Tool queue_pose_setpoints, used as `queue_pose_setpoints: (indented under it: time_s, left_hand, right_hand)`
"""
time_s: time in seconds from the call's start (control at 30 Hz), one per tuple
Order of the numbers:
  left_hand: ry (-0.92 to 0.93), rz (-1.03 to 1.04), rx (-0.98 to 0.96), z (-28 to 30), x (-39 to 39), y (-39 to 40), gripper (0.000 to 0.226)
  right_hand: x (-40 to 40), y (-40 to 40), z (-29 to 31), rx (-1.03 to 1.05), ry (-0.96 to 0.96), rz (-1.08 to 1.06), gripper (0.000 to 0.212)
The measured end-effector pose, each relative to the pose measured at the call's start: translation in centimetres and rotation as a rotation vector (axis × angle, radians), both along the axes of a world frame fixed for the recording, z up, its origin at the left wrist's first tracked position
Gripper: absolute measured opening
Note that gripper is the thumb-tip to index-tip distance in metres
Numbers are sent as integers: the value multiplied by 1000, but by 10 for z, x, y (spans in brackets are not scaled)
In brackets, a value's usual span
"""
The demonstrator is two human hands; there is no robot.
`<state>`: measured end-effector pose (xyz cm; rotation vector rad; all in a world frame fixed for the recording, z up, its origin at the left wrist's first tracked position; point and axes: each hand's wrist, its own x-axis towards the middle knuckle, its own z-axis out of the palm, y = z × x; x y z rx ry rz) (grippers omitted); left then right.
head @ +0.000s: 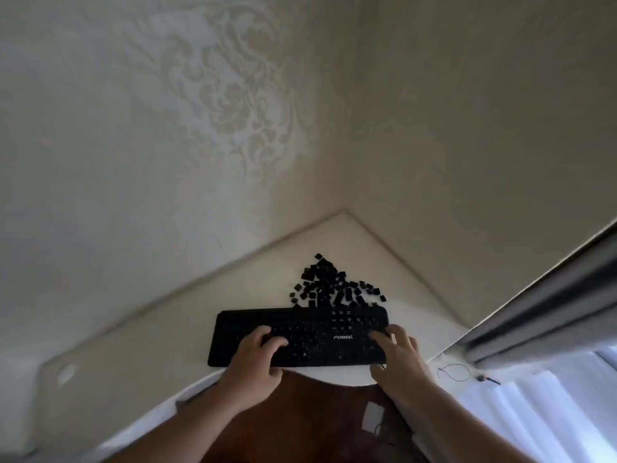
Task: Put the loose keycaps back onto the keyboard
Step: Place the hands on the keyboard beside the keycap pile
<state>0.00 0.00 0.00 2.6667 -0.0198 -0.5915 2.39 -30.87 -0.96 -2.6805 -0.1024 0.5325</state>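
Across the upper two thirds of the frame, pale patterned walls are seen meeting in a corner, and below them a white corner table is spread through the lower middle. A curtain and a window frame are cut off at the lower right edge. At the lower centre of the frame, a black keyboard is laid flat on the table, its near edge close to the table's curved front. The left hand is rested on the keyboard's left part with fingers curled loosely over the switches, and nothing is seen held in it; the right hand is spread with relaxed fingers over the keyboard's right end, its thumb at the near edge. Whether the keyboard is being gripped or merely steadied cannot be told. Just above the keyboard, toward the table's corner, the loose keycaps are heaped in a dark pile, the nearest ones touching the keyboard's far edge. The task is judged to be at its start: the pile is large and most positions appear bare, though a few caps may be seated near the right. Legends, individual sockets and the caps' orientation are too dark and small to be made out. A thin wire is seen on the sill at the lower right.
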Motion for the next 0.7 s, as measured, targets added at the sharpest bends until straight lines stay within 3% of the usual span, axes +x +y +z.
queue_pose_setpoints:
  time_s: [0.27,0.37,0.53,0.7]
  left_hand:
    - [-17,-78,233,-38,32,1,84]
    - [-49,-222,276,-51,54,21,95]
    - [-38,-495,276,-73,78,59,111]
    - [-61,-588,234,-80,103,74,112]
  right_hand:
    - [29,1,-30,-74,62,11,87]
    - [39,17,-43,-128,39,1,92]
    - [36,47,-58,-224,24,-59,96]
    - [43,58,-65,-266,39,-131,104]
